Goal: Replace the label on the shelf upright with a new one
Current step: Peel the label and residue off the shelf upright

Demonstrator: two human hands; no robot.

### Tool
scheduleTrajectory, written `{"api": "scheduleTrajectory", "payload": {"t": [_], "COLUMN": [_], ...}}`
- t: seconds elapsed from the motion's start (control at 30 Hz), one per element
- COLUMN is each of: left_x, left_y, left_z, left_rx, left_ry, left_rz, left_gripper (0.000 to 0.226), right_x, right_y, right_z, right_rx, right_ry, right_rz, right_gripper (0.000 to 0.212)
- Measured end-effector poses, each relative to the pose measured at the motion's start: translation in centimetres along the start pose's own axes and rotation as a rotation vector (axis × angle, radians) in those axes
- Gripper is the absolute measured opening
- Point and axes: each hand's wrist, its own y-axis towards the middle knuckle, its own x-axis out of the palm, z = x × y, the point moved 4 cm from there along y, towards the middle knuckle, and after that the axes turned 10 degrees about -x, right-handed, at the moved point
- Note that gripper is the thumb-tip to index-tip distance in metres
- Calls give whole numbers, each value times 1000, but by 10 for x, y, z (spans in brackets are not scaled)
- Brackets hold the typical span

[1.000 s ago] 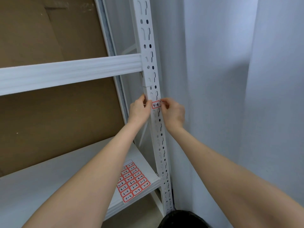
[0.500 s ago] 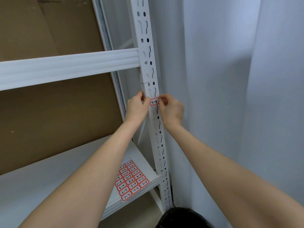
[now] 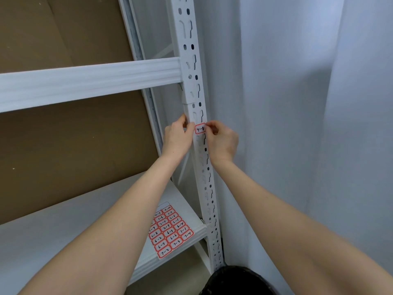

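Label [image 3: 200, 128]: small, white, red border, handwritten "4-" and a further figure that my fingertip partly covers. It sits on the front face of the upright [image 3: 192, 81], toward that face's right edge, a little below the joint where two sections of the upright meet and well below the beam [image 3: 85, 81] that joins the upright from the left. My right hand [image 3: 222, 141] is at the right of the upright; thumb and forefinger are curled and pinch the label's right edge, the other fingers folded into the palm. I cannot tell whether that edge lies flat on the metal or is lifted. My left hand [image 3: 177, 139] is at the left of the upright, level with the label, fingers curled round the upright's left edge and gripping it, one fingertip on the front face just beside the label's left border; whether they touch I cannot tell. Label sheet [image 3: 170, 231]: rows of red-bordered numbered labels, lying flat on the shelf board [image 3: 63, 241] left of the upright and far below the label, near the board's front corner. Cardboard [image 3: 53, 145] stands behind the shelf, left of the upright. White curtain [image 3: 297, 103] hangs right of the upright. A dark rounded object [image 3: 234, 279] sits at the upright's foot.
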Motion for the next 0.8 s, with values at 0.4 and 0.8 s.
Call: {"api": "scheduleTrajectory", "payload": {"t": [0.4,0.8], "left_x": [0,-2], "left_y": [-1,-2], "left_z": [0,0], "left_rx": [-16,-40], "left_ry": [-10,-42], "left_rz": [-19,-54], "left_gripper": [24,29], "right_x": [-1,-1], "right_y": [0,-7], "right_z": [-1,-2], "right_rx": [-2,63], "right_ry": [-48,53], "right_rz": [-57,-7], "right_gripper": [17,22]}}
